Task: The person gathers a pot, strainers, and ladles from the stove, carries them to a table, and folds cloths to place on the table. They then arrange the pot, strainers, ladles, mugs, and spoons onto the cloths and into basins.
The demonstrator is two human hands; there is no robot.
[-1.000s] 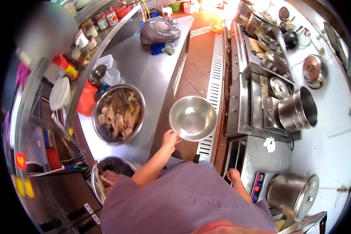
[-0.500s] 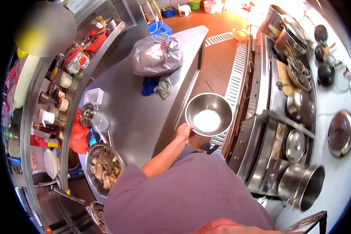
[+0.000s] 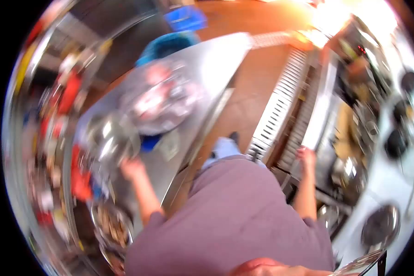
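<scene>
My left hand (image 3: 132, 168) grips the near rim of a round stainless steel bowl (image 3: 111, 140), smeared by motion, at the left side of the steel table. Close to the bowl is a large bulging clear plastic bag (image 3: 163, 103) with pinkish contents. A blue cloth (image 3: 150, 143) and a pale cloth (image 3: 169, 146) stick out below the bag. Out to the right, my right hand (image 3: 307, 155) overlaps the front edge of the cooking range (image 3: 318, 124); its fingers are blurred.
A basin of meat pieces (image 3: 111, 224) stands at the table's near left, beside a red plastic bag (image 3: 80, 177). Crowded shelves line the left. A blue bin (image 3: 168, 44) stands beyond the table. A floor grate (image 3: 276, 110) runs along the range; pots and pans (image 3: 347, 172) fill the right.
My left hand has swung the bowl from over the aisle leftward to the table. My right hand has come into view on the right. The camera has shifted, and the bag appears lower left.
</scene>
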